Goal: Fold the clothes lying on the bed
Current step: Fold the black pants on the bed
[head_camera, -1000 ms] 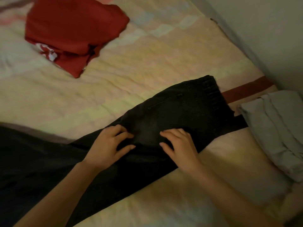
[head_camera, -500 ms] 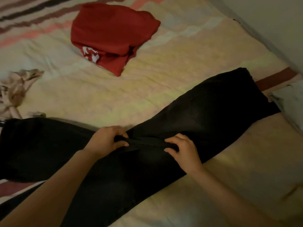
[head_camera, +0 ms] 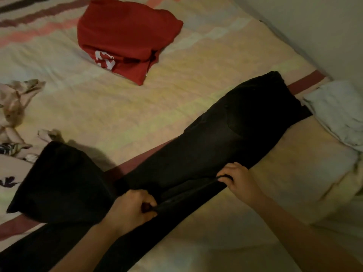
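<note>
Black jeans (head_camera: 225,138) lie diagonally across the bed (head_camera: 121,114), waistband toward the upper right, legs running off the lower left. My left hand (head_camera: 131,209) grips a raised fold of the jeans' near edge. My right hand (head_camera: 238,180) pinches the same fold further right, near the thigh. A dark leg end (head_camera: 59,183) lies doubled over at the left. A folded red shirt (head_camera: 125,36) with white print sits at the top centre.
A pale grey folded garment (head_camera: 337,112) lies at the right beside the waistband. A crumpled floral cloth (head_camera: 15,118) lies at the left edge. A wall (head_camera: 314,26) runs along the bed's upper right side.
Both hands went from lying flat on the jeans to gripping a fold of the fabric, and have moved apart and nearer along it. The view shifted left, showing the floral cloth.
</note>
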Available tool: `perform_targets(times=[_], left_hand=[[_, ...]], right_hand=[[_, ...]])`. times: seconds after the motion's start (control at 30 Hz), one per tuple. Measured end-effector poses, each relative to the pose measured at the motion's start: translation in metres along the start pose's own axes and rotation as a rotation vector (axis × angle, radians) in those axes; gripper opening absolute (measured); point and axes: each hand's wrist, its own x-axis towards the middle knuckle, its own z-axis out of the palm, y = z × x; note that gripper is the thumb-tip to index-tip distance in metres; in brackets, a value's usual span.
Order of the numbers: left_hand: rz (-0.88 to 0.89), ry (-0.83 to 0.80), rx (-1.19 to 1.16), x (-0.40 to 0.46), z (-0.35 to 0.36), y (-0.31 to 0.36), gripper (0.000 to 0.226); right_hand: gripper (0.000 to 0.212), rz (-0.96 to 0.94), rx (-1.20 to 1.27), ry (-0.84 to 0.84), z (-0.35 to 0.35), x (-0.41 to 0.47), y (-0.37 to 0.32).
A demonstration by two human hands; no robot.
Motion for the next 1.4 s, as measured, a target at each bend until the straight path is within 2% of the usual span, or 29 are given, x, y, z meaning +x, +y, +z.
perform_targets(times=[0.17, 0.27, 0.4, 0.47, 0.53, 0.63, 0.73, 0.93, 1.07, 1.13, 1.2, 1.3, 1.4], left_hand=[[-0.182, 0.081, -0.209, -0.004, 0.046, -0.004, 0.025], [-0.189, 0.051, -0.117, -0.002, 0.061, -0.002, 0.013], [-0.161, 0.033, 0.036, -0.006, 0.072, 0.001, 0.03], [-0.141, 0.003, 0.016, -0.009, 0.071, -0.003, 0.034], [-0.151, 0.006, -0.199, -0.015, 0.064, -0.007, 0.032], [-0.158, 0.18, -0.535, -0.025, 0.044, -0.016, 0.04], [-0.153, 0.279, -0.584, -0.03, 0.018, -0.028, 0.04], [-0.103, 0.191, -0.181, -0.028, -0.029, -0.061, 0.036], [-0.123, 0.069, 0.096, -0.019, -0.045, -0.081, 0.042], [-0.134, -0.028, 0.37, -0.015, -0.048, -0.078, 0.047], [-0.141, -0.06, 0.576, -0.013, -0.054, -0.074, 0.041], [-0.173, 0.004, 0.696, -0.027, -0.06, -0.081, 0.027], [-0.171, 0.049, 0.764, -0.054, -0.057, -0.094, 0.036]], right_hand=[[0.007, 0.078, 0.025, -0.003, 0.021, -0.011, 0.012], [0.008, 0.104, 0.016, -0.002, 0.031, -0.012, 0.014], [0.015, 0.084, -0.043, -0.069, 0.034, -0.015, 0.015], [0.021, 0.081, -0.086, -0.126, 0.031, -0.015, 0.012], [0.029, 0.08, -0.111, -0.188, 0.027, -0.014, 0.002], [0.039, 0.024, -0.016, -0.203, 0.029, -0.015, -0.032], [0.039, 0.0, 0.177, -0.18, 0.045, -0.017, -0.079], [0.034, 0.036, 0.462, -0.165, 0.101, -0.012, -0.152], [0.032, 0.096, 0.532, -0.171, 0.126, -0.008, -0.182], [0.035, 0.101, 0.51, -0.165, 0.135, -0.006, -0.193], [0.039, 0.097, 0.446, -0.169, 0.141, -0.005, -0.2], [0.032, 0.039, 0.304, -0.174, 0.143, -0.002, -0.207], [0.022, -0.081, 0.177, -0.206, 0.139, -0.005, -0.212]])
